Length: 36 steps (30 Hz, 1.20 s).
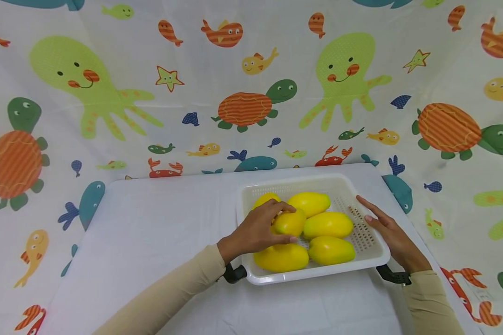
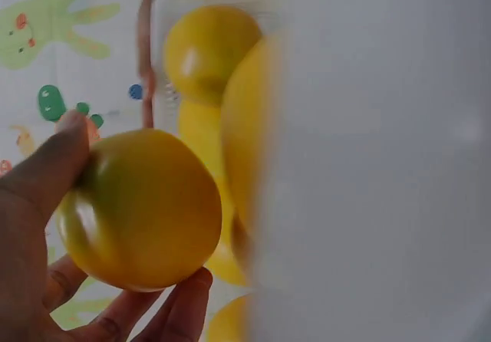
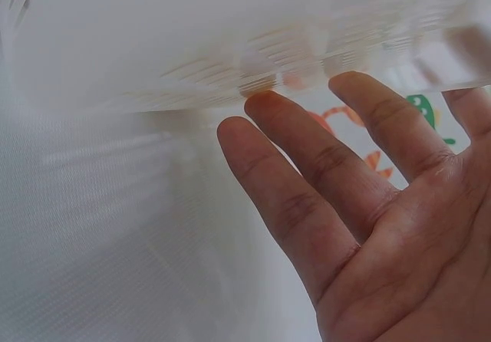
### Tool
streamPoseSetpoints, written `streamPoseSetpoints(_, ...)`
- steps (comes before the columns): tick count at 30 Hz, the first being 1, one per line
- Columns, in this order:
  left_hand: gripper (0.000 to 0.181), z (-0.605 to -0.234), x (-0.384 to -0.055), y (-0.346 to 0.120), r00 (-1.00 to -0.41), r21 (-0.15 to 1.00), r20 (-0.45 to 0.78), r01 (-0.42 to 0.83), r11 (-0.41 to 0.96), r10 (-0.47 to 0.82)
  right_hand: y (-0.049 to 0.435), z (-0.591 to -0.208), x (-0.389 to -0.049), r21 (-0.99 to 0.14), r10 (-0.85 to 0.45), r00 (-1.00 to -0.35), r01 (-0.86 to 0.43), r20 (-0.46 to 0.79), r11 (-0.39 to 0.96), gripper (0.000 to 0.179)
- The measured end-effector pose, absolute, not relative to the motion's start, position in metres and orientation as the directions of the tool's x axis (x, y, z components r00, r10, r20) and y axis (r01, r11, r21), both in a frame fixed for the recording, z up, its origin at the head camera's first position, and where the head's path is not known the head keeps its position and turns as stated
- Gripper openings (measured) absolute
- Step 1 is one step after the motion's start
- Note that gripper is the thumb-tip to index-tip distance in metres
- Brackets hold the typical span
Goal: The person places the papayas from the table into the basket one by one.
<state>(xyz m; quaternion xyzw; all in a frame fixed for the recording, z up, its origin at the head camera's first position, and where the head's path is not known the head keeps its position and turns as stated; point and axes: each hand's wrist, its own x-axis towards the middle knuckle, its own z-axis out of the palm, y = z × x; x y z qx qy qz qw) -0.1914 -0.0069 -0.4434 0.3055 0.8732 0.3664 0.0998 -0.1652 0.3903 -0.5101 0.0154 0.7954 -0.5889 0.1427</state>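
Note:
My left hand (image 1: 257,228) holds a yellow mango (image 1: 291,223) over the left part of a white perforated basket (image 1: 314,275). In the left wrist view, the thumb and fingertips press round this mango (image 2: 146,212). Several other yellow mangoes lie in the basket, among them one (image 1: 329,225) at the middle and one (image 1: 282,258) at the near left. At the basket's right side is my right hand (image 1: 396,239), its thumb by the rim. Its fingers (image 3: 284,196) look nearly straight and spread in the right wrist view, with the fingertips at the basket wall.
Under the basket is a table (image 1: 167,232) with a white cover. A cloth (image 1: 201,93) printed with sea animals hangs behind it and shows at both sides. Dark straps, one a wristband (image 1: 394,275), sit at the wrists.

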Motion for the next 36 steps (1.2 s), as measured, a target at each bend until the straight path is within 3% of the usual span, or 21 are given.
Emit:
streamPoseSetpoints(15,0.072,-0.449,-0.191,-0.008,-0.747,0.667,-0.011,0.49,0.561,0.665,0.392,-0.513,-0.166,-0.931,-0.136,-0.959,0.197,-0.248,0.308,0.062)
streamPoseSetpoints(28,0.072,-0.445,-0.192,-0.05,-0.851,0.685,0.127,0.447,0.575,0.509,0.392,-0.509,-0.165,-0.929,-0.133,-0.957,0.206,-0.257,0.308,0.062)
streamPoseSetpoints(36,0.074,-0.457,-0.19,-0.077,-0.908,0.714,0.118,0.358,0.601,0.401,0.392,-0.51,-0.165,-0.929,-0.132,-0.955,0.219,-0.267,0.298,0.061)
